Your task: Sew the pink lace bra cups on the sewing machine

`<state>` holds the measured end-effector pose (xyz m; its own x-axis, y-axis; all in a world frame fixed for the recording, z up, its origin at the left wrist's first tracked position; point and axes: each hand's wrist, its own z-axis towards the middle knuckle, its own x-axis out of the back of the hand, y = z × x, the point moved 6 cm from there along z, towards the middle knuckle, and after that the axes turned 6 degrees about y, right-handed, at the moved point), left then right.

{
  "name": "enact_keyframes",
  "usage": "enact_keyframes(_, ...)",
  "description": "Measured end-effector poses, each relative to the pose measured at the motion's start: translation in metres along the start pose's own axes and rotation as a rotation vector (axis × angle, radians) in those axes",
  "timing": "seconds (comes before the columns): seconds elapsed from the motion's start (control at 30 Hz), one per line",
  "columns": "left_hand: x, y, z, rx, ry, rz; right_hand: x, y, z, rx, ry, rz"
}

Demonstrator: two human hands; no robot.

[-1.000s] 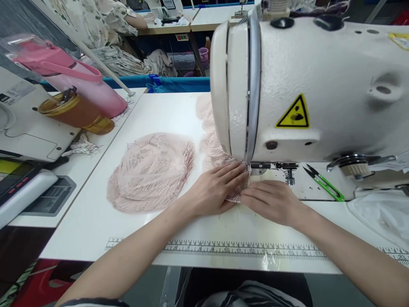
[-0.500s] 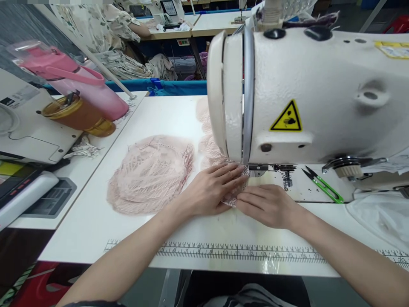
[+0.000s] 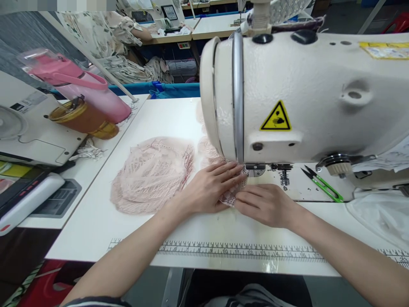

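Pink lace [image 3: 228,198], ctr frame: L hand [image 3: 208,188] flat on it; R hand [image 3: 265,205] curled at edge, can't tell if gripping; sewing mach. [image 3: 306,89] upper R.

The lace cloth [image 3: 209,152] looks sheer, the sewing machine [image 3: 306,94] glossy and pebbled.

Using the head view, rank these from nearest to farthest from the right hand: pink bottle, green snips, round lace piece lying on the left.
1. Green snips: to the right of the right hand.
2. Round lace piece: left, past the left hand.
3. Pink bottle: far left, toward the back.
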<state>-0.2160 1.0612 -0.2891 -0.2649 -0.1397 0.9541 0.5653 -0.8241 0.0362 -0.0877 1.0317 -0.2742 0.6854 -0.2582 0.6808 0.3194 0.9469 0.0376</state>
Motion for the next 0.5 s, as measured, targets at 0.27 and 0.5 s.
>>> enact_keyframes(0.27, -0.004, 0.000, -0.001, 0.024, -0.019, 0.023, -0.004, 0.003, -0.005, -0.035, -0.044, -0.010)
enact_keyframes(0.5, -0.005, 0.005, 0.001, 0.066, -0.013, 0.039, -0.003, 0.012, -0.016, -0.130, -0.117, -0.036)
